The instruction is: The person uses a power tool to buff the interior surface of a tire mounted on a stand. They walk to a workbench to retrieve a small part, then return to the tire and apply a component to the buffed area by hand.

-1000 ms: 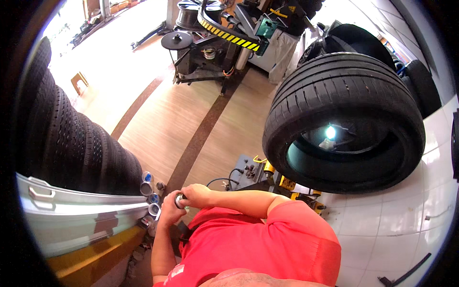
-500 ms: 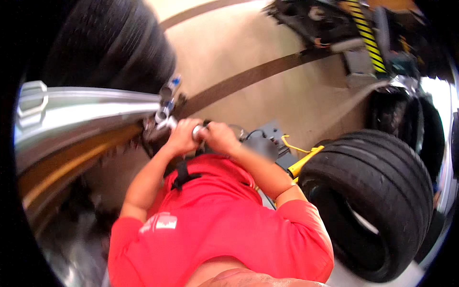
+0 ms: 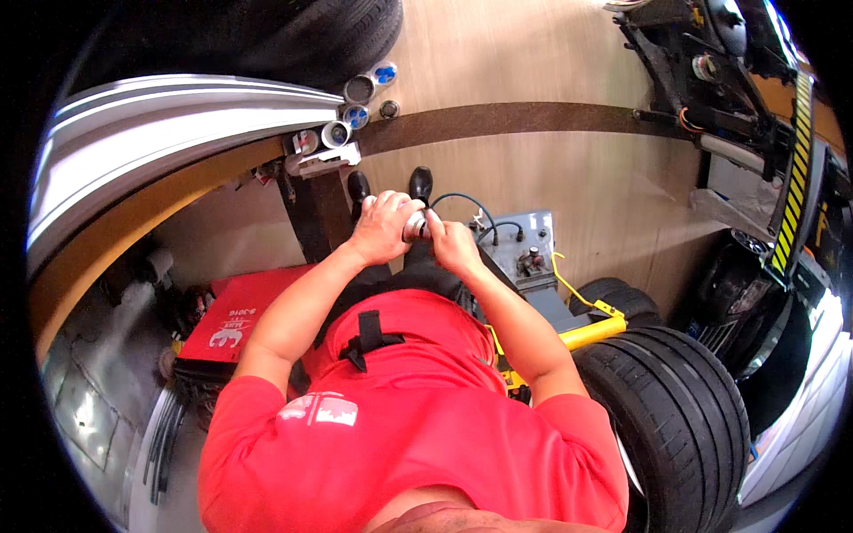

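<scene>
Wood-look shop floor [image 3: 551, 164] on my feed, a bunch of tins [image 3: 358, 89] well left of the grey metal unit [image 3: 537, 224], fat black tyre [image 3: 684, 391] on its near right side. The small can [image 3: 411, 227] is held up left of that unit. Left hand [image 3: 382, 229] has its grip wrapped round it; right hand [image 3: 455, 247] is at its end, can't tell if clamped. I'd guess light, stiff, slick-sided: hold round the middle.

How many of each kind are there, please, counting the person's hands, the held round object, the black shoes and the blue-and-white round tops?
Hands: 2
Held round object: 1
Black shoes: 2
Blue-and-white round tops: 2
Total: 7
</scene>
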Motion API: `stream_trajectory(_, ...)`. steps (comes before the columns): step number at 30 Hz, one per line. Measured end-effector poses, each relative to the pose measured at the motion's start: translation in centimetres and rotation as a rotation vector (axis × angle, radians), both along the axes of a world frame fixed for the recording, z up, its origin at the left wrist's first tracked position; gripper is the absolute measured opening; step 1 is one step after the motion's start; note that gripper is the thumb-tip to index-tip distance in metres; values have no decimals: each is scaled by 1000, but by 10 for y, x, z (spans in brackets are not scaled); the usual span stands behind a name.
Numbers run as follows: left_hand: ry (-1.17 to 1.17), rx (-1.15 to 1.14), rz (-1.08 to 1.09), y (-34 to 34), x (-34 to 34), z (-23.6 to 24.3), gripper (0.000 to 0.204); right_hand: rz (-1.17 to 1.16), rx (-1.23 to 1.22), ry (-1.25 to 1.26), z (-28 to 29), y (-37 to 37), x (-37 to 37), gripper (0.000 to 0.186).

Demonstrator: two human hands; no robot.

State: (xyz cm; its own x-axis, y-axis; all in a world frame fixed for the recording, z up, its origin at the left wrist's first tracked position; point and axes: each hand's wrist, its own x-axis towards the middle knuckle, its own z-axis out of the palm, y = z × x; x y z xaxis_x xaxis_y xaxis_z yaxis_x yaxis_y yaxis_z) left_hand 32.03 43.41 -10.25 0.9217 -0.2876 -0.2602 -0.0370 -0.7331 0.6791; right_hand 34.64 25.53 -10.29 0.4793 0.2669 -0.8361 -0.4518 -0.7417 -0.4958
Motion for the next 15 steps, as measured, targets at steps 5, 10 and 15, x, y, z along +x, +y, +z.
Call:
stream_trajectory(5,120,-84,-21,22,-11,-47,60,-9,92,-318,-12,25,-23,34)
stream_trajectory(10,182,-97,-60,41,-15,-70,60,175,131,-436,-28,43,-27,38)
stream_trajectory(15,110,-67,-81,50,-19,-73,61,318,121,-399,-22,53,-14,32)
